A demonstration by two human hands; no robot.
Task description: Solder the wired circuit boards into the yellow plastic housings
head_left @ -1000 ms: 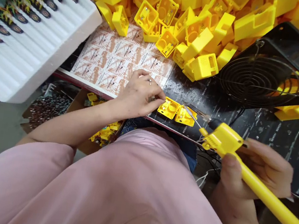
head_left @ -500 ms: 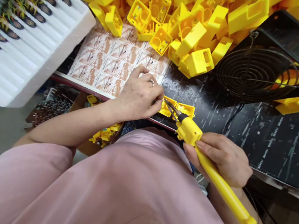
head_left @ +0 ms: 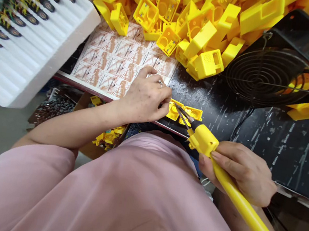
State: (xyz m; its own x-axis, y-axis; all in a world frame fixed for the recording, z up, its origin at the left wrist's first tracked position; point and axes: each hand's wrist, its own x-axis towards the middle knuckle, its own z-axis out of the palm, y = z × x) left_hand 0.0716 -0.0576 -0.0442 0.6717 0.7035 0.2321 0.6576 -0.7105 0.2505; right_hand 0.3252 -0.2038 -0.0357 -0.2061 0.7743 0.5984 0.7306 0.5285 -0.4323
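Observation:
My right hand (head_left: 244, 170) is wrapped around a yellow soldering iron (head_left: 238, 197) with a thin feed tube beside its tip. The tip points left, over a small open yellow plastic case (head_left: 174, 110) near the table's front edge. Whether it touches anything inside cannot be seen. My left hand (head_left: 148, 97), with a ring on one finger, is closed at the left edge of that case, thumb and fingers pressed against it. The fingertips are partly hidden. Right beside it lies a second yellow case piece (head_left: 192, 115), open side up.
Yellow cases (head_left: 201, 41) are heaped along the back. A black fan with a wire guard (head_left: 256, 81) stands at the right. At the left is a white foam tray (head_left: 49, 56) of wired speaker parts. Printed sheets (head_left: 113, 58) cover part of the dark table (head_left: 259, 140).
My right hand has drawn the soldering iron back to the right and toward my body. The left hand stays at the case almost unmoved.

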